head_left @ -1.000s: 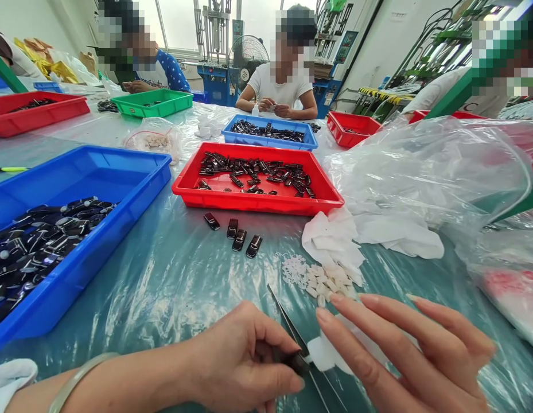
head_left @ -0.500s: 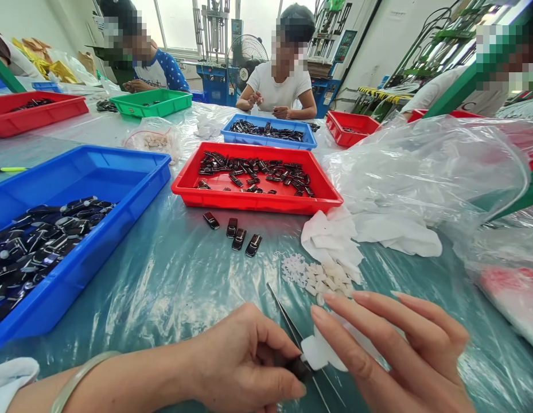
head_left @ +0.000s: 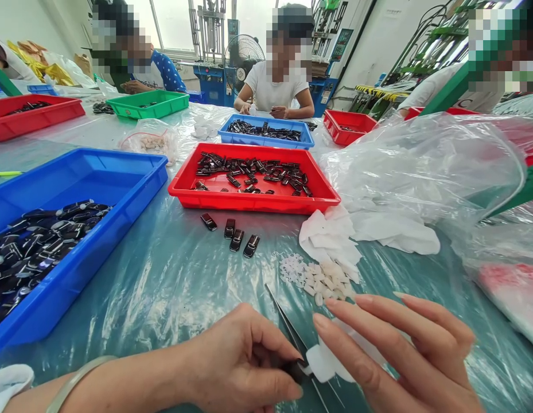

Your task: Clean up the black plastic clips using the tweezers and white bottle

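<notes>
A small dark piece (head_left: 295, 370) is pinched between the thumb and fingers of my left hand (head_left: 249, 361). My right hand (head_left: 404, 350) is beside it with fingers stretched out; a white cloth (head_left: 321, 362) lies under its fingers and touches the dark piece. Metal tweezers (head_left: 287, 321) lie on the table behind the dark piece, tips pointing away. Past my hands are a pile of cream pieces (head_left: 324, 280) and small clear pieces (head_left: 292, 267). Several dark glossy pieces (head_left: 236, 240) lie in front of the red tray (head_left: 253, 202).
At the left is a blue tray (head_left: 98, 246) of dark pieces. White cloths (head_left: 395, 232) and clear plastic bags (head_left: 421, 166) lie at the right. Farther back are a smaller blue tray (head_left: 266, 140), a green tray (head_left: 148, 106) and people seated around the table.
The white cloth and my right hand have shifted slightly to the right. The view has moved a little. Across the table, a person's hand has lowered. My left hand still pinches the dark piece.
</notes>
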Available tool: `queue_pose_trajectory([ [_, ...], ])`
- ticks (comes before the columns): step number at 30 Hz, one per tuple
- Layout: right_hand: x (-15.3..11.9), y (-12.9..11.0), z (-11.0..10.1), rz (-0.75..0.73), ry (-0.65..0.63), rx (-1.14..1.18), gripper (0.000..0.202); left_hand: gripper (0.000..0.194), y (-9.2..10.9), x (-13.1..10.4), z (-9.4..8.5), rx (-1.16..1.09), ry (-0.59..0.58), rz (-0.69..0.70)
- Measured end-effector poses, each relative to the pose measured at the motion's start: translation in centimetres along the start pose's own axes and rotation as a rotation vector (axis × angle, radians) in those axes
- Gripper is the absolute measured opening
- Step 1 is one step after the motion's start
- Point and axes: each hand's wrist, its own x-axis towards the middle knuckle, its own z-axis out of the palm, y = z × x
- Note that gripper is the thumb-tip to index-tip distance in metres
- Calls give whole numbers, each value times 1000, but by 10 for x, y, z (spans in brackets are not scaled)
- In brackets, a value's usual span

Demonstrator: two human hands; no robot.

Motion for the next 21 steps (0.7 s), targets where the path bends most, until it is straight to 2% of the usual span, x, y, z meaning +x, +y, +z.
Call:
queue_pose_trajectory([
  [5,-2,14,-6,-70,-88,98,37,25,3,1,0,48,29,71],
  [10,-1,18,-3,23,-94,166,45,27,6,1,-3,96,9,149],
  [14,1,15,1,37,-75,190,43,25,9,0,-4,190,7,209],
  [21,1,15,-2,24,-94,122,37,24,5,0,-3,138,16,157],
])
